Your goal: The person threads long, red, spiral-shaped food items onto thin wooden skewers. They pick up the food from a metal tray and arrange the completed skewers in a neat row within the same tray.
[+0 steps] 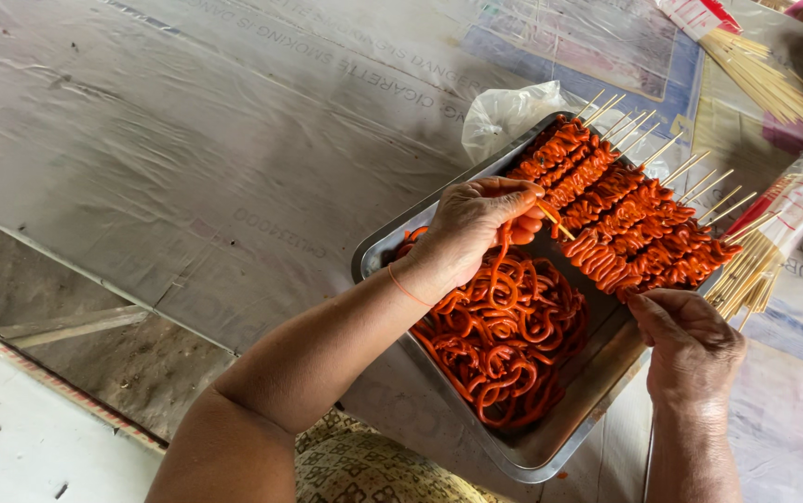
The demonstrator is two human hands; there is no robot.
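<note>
- the far end of the metal tray (550, 456) is covered by a clear plastic bag (504, 112), and part of its floor is buried under food.
- a second bundle of sticks at the top right (764, 79) is cut off by the frame edge, as is a sliver of something in the very corner.
- the left hand (471, 228) hides the back end of a thin bamboo skewer (553, 221); only its bare tip shows.
- orange-red strips (504, 335), glossy and curled like thick noodles, lie in a loose heap in the near half of the tray.
- finished skewers (634, 224), with the same meat folded tight in zigzags, lie side by side in the far half, stick ends pointing up and right.
- the left hand hovers over the tray, wrist bent, fingers pinched shut around the skewer and a strip hanging down from it.
- the right hand (690, 345) rests at the tray's right rim, fingers curled down onto the nearest finished skewer; whether they grip it cannot be told.
- a packet of bare sticks (755, 265) lies on the surface just right of the tray.
</note>
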